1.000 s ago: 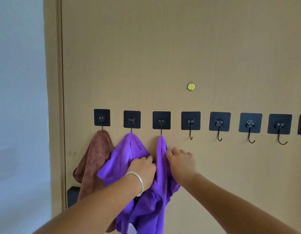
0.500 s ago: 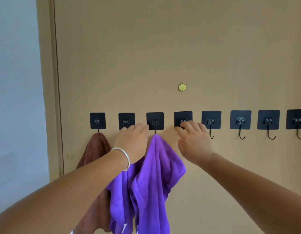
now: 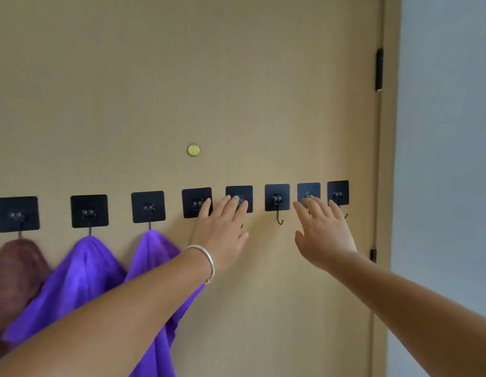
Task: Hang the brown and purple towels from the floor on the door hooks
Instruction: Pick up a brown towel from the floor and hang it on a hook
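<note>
Towels hung on the left hooks: brown (image 3: pixel 15 270), purple (image 3: pixel 81 281). Both hands, left (image 3: pixel 222 229) and right (image 3: pixel 322 235), were flat-fingered and empty; brushing the purple could probably unhook it.

No readable text, labels, brands or numbers anywhere; hook plates (image 3: pixel 148 206) and door (image 3: pixel 236 77) unmarked.

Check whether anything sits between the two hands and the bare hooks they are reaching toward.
Nothing visible does. The left hand and right hand are open, flat toward the door, over bare hooks. The brown towel and purple towel already hang further left.
</note>
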